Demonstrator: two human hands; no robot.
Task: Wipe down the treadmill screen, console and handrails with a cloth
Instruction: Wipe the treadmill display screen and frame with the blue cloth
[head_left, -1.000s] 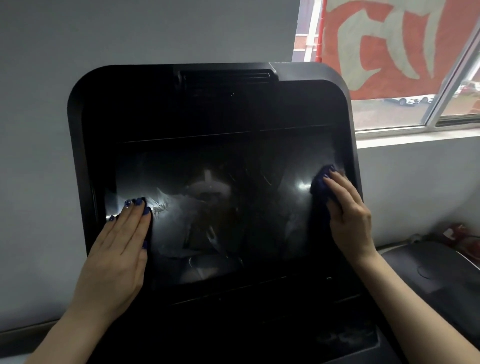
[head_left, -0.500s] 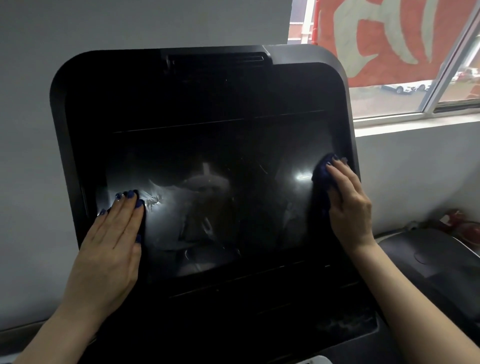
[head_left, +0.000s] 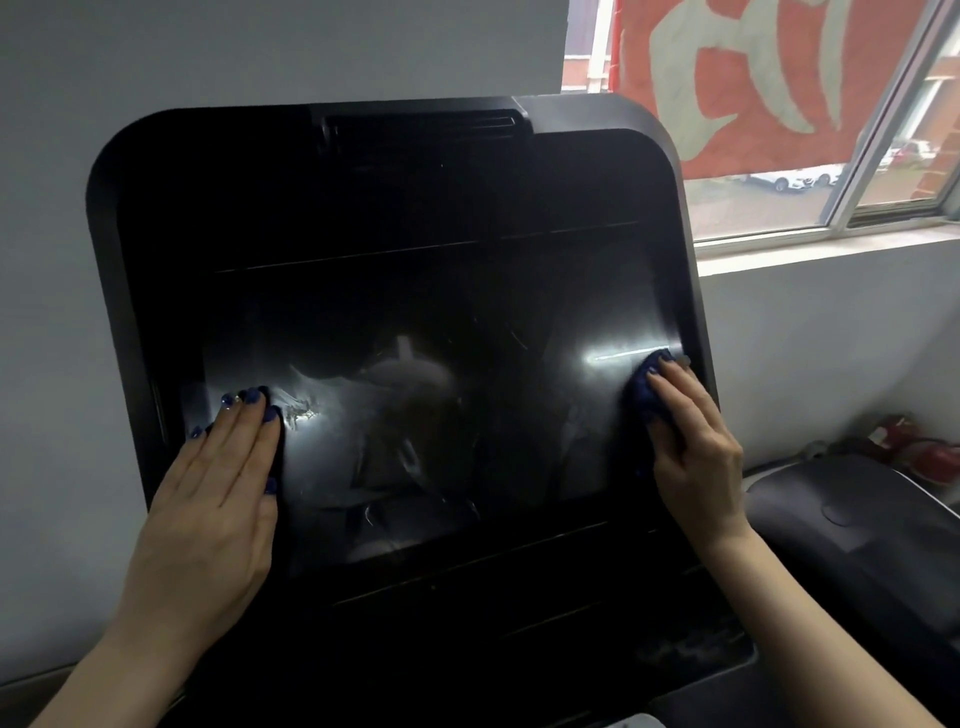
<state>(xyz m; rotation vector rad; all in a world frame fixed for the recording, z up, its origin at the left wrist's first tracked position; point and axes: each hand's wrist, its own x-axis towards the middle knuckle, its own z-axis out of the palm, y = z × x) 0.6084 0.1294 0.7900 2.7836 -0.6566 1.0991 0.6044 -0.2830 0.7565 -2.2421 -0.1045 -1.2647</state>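
Two hands work the glass: the right hand (head_left: 693, 447) grips a bunched dark-blue cloth (head_left: 648, 391) against the right edge of the glossy black treadmill screen (head_left: 431, 395); the left hand (head_left: 218, 499) lies flat, fingers straight, on its left side. Smears across the middle suggest screen wiping is unfinished; the black plastic console surround (head_left: 363, 182) looks still to do, and no handrails are visible.

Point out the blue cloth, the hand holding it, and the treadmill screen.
blue cloth (head_left: 643, 391): head view, on the bunched fabric left of the fingers.
right hand (head_left: 693, 441): head view, on the back of the hand.
treadmill screen (head_left: 441, 405): head view, on the smeared glass between the hands.
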